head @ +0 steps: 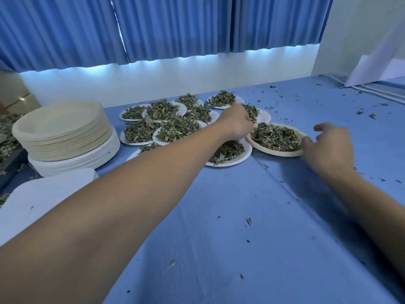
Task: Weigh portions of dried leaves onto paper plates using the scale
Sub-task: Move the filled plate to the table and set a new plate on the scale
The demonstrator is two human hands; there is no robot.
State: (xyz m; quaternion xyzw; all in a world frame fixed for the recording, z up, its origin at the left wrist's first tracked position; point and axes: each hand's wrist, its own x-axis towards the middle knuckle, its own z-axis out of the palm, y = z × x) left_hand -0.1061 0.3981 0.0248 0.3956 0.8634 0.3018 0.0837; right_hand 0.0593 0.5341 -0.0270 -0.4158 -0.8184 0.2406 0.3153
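Two hands meet at one beige paper plate (282, 152) heaped with dried leaves (275, 137), right of the frame's middle, on a blue tablecloth (219, 216). The left hand (237, 121) lies over the plate's far left rim with its fingers bent down out of sight, so I cannot tell whether they grip it; the right hand (328, 148) sits at the right rim, thumb touching the edge, fingers loosely bent and raised, holding nothing. Some ten more filled plates (182, 108) overlap behind and to the left, a tall stack of empty plates (61, 132) stands at the frame's left, and leaf crumbs (372, 116) dot the cloth.
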